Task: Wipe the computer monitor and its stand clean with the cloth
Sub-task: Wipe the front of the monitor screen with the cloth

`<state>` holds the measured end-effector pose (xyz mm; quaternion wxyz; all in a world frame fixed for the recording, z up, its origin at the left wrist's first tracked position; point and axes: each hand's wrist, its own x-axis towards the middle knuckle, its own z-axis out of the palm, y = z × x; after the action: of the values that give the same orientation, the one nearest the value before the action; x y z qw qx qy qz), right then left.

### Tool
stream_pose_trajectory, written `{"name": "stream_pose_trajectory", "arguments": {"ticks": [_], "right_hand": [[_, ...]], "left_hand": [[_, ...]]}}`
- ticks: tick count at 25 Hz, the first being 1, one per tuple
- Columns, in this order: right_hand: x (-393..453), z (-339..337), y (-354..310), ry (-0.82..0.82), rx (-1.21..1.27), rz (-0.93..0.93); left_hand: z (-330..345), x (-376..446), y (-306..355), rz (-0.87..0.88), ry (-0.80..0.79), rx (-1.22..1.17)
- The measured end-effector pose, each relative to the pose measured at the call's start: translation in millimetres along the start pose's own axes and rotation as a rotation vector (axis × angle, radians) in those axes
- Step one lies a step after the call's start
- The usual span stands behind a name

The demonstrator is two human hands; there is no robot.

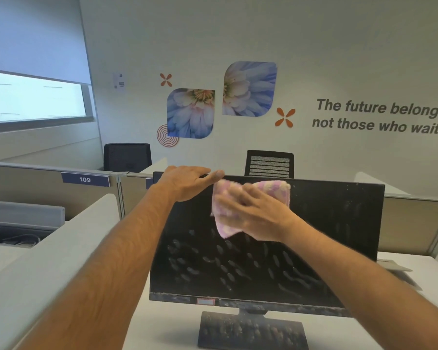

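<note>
Black flat-panel computer monitor (263, 248) upright on white desk (415, 311), screen dusty, smeared with finger streaks; dusty black rectangular stand base (250, 332) below. Right hand (258, 215) flat, fingers straight, pressing pink-and-cream checked terry cloth (228, 210) on upper screen. Left hand (187, 180) resting on top edge, fingers over the back, thumb in front. Blue partition tag (85, 179): "109". Wall lettering (379, 117): "The future belongs", "not those who wait".
</note>
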<state>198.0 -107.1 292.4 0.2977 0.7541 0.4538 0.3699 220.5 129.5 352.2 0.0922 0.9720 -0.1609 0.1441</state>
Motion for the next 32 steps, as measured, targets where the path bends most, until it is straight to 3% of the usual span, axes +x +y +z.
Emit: {"name": "stream_pose_trajectory", "arguments": {"ticks": [1,2,4,5,8,9,11,12,13,15,16,17,19,20,23,24,27,28,31,32], "right_hand": [[-3.9,0.3,1.6,0.001,-0.015,-0.056],[-6.0,1.3,7.4,0.014,-0.008,0.028],[-5.4,-5.7,16.6,0.068,0.062,0.367],[-4.3,-4.6,14.7,0.084,0.061,0.398],[-13.1,-1.8,4.5,0.03,-0.029,0.007],[-16.6,-1.0,9.8,0.047,-0.027,0.034],[-18.7,-8.0,23.6,0.1,0.05,0.384],[-19.2,-8.8,25.3,0.123,0.048,0.473],[-19.7,-4.8,22.0,0.107,0.01,0.406],[-28.2,0.5,9.9,0.018,-0.056,0.056],[-32.3,0.4,11.9,0.037,-0.062,-0.007],[-34.4,1.1,16.9,0.059,-0.053,0.07],[-35.4,-4.3,27.8,0.113,0.017,0.419],[-35.2,-5.3,28.1,0.129,0.018,0.479],[-44.8,0.6,17.7,0.043,-0.067,0.073],[-48.3,0.8,20.1,0.059,-0.069,0.034],[-50.8,-3.5,32.8,0.117,0.022,0.465],[-50.1,-2.7,30.3,0.127,0.016,0.477],[-60.0,-0.2,20.2,0.047,-0.076,0.043],[-62.3,0.3,24.4,0.068,-0.07,0.058]], "left_hand": [[0.7,0.0,-1.3,-0.005,-0.003,0.0],[1.7,0.3,-3.3,-0.007,-0.002,0.002],[3.7,1.4,-6.2,-0.011,0.002,0.003],[4.2,1.5,-6.3,-0.011,0.001,0.003],[4.6,1.8,-4.9,-0.018,0.0,0.011],[4.6,1.8,-4.8,-0.022,0.005,0.02],[4.4,1.7,-5.2,-0.027,0.021,0.036],[4.2,1.5,-5.3,-0.026,0.022,0.038],[4.2,1.1,-4.8,-0.024,0.02,0.037],[4.4,0.0,-3.7,-0.029,0.021,0.024],[4.3,-0.6,-3.1,-0.036,0.019,0.019],[3.9,-1.3,-2.5,-0.043,0.015,0.02],[3.3,-1.9,-0.7,-0.059,0.005,0.023],[2.7,-2.1,0.1,-0.066,-0.001,0.027],[2.4,-2.2,0.2,-0.072,-0.01,0.035],[2.6,-2.5,-0.1,-0.071,-0.01,0.036],[3.1,-3.1,0.6,-0.068,-0.009,0.044],[3.0,-2.9,1.1,-0.069,-0.01,0.047],[3.5,-2.4,1.6,-0.07,-0.008,0.062],[3.9,-2.0,1.2,-0.072,-0.008,0.068]]}}
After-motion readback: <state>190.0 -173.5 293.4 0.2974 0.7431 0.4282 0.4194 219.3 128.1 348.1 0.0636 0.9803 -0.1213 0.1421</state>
